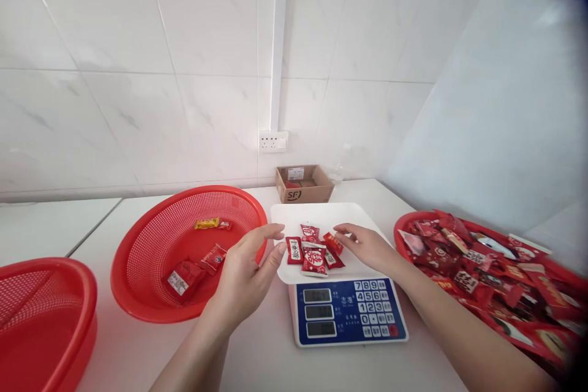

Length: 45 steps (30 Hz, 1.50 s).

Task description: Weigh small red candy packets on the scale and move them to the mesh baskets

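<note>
Currently, my left hand [252, 266] holds nothing, thumb and fingers apart, left of small red candy packets [314, 257] on the white plastic scale tray [333, 218]; my right hand [365, 247], fingers bent, is at their right edge, grip unclear.

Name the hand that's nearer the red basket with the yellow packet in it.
Left. The left hand is just in front of the right side of the basket; the right hand is farther right, over the scale's white tray.
</note>
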{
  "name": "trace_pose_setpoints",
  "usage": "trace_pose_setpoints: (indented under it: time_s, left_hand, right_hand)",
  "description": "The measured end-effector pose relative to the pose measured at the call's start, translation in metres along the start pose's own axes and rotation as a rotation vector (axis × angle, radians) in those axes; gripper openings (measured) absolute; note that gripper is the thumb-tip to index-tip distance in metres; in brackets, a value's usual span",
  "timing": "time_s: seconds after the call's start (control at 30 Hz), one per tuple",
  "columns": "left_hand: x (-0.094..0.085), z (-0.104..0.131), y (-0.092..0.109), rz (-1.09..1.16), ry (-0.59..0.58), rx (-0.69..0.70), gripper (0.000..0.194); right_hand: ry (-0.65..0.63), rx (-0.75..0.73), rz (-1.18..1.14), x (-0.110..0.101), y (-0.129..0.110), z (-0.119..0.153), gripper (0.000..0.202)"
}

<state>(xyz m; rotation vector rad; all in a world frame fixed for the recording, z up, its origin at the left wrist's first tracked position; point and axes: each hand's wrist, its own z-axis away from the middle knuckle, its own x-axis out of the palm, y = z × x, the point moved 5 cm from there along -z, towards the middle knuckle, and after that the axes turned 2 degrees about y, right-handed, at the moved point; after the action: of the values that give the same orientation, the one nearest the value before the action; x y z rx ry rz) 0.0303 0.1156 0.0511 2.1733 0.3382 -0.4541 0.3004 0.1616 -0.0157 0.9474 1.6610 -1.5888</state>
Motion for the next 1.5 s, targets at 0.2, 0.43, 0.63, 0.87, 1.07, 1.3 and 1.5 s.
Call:
trace_pose_setpoints:
  time_s: [0.2,0.43,0.63,0.87,1.07,1.3,1.5]
  left_hand:
    - [0.002,-0.001,0.001,0.003,-0.031,-0.001,0.024]
    - [0.002,-0.001,-0.001,-0.007,-0.035,-0.014,0.025]
    - [0.003,-0.002,-0.002,-0.004,-0.043,-0.01,0.024]
    - [0.001,-0.001,-0.001,-0.003,-0.021,0.001,0.023]
    - [0.001,0.0,-0.001,0.021,0.012,0.026,0.019]
    - [0.004,0.001,0.003,0.011,0.036,0.053,0.019]
    - [0.008,0.011,0.004,-0.042,-0.028,0.031,0.02]
  right_hand:
    - [-0.074,-0.049,-0.026,0.014,-0.006,0.002,0.036]
    - [0.003,-0.093,-0.029,0.013,-0.017,-0.006,0.034]
    - [-0.038,-0.164,-0.049,0.016,-0.025,-0.002,0.037]
    - [0.143,-0.202,-0.129,0.002,-0.022,0.018,0.034]
    - [0.426,-0.01,-0.23,-0.017,0.016,0.078,0.036]
    - [0.525,0.273,-0.302,-0.013,0.061,0.136,0.038]
    - [0.538,0.262,-0.368,-0.01,0.06,0.14,0.035]
